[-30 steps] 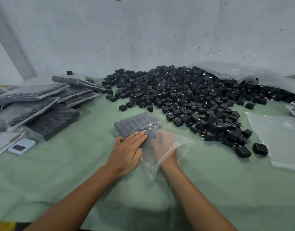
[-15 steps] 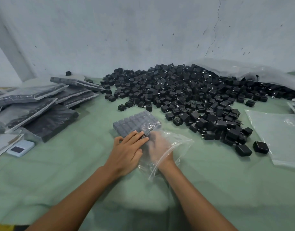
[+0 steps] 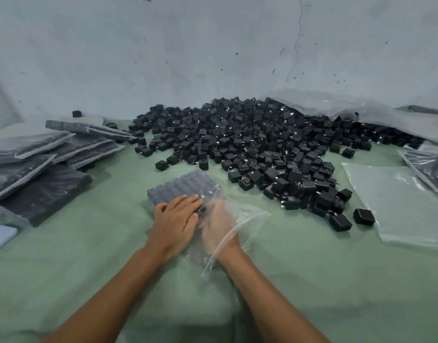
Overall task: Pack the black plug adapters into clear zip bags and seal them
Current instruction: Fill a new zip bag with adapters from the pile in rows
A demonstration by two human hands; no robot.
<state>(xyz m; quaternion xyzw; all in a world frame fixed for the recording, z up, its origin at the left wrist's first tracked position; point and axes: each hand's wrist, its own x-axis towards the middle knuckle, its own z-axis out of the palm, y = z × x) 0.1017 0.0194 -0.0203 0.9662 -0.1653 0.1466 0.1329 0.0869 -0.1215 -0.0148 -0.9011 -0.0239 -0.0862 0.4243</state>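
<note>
Little change from half a second back: both hands keep their places at the bag. Left hand [image 3: 176, 224] lies flat, fingers straight and together, pressing the near edge of the bagged adapters [image 3: 183, 186]. Right hand [image 3: 219, 225] sits inside the clear zip bag [image 3: 247, 219], blurred through the plastic; cannot tell how its fingers lie. Bag unsealed, its mouth around the right wrist, lying on green cloth [image 3: 312, 280]. Adapters inside are packed in neat rows at the bag's far end. Beyond, rightward, the loose adapter pile [image 3: 250, 139]. Filled bags [image 3: 39, 184] stacked left; empty bags [image 3: 398, 206] right. Cracked wall [image 3: 213, 45] behind.
</note>
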